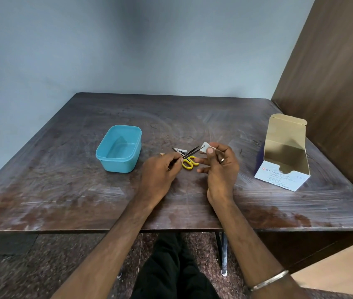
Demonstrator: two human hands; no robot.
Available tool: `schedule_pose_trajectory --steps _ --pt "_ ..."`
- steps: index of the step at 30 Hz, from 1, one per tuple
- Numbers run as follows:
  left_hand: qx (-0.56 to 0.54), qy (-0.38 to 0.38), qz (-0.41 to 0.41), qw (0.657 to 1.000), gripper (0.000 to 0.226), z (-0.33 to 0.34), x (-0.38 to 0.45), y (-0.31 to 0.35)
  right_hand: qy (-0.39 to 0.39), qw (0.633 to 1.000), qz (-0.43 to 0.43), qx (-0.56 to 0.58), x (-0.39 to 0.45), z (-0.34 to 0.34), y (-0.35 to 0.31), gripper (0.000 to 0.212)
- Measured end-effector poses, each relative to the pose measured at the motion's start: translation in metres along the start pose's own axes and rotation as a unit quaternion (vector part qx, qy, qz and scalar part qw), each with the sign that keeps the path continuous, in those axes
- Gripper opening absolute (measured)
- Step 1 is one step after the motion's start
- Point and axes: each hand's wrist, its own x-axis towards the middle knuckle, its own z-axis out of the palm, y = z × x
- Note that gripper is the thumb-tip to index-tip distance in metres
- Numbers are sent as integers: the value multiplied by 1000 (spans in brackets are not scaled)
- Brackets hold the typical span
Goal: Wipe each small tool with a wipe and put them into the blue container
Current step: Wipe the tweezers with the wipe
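Just right of the empty blue container, the left hand grips dark tweezers; the right hand pinches a white wipe at their tip. Yellow-handled scissors and nail clippers lie beneath.

1. Bare forearms, no sleeves in view.
2. Thin silver metal bangle on the right forearm.
3. Silver band ring on the right hand.
4. Gold-coloured ring on the left hand.
5. Black trousers.
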Motion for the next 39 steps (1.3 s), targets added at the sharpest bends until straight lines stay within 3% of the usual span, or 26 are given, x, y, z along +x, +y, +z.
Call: schedule_pose_trajectory --steps 19,30,39 --pt "-9 16 -13 1000 12 0 1 -4 -158 973 -20 -167 -13 4 -6 55" --pt "-5 2 -42 999 19 0 1 -6 -213 951 -23 -224 -12 4 -3 25" --pt "-29 -9 -70 997 11 -2 1 2 -135 974 4 -182 -11 1 -3 14"
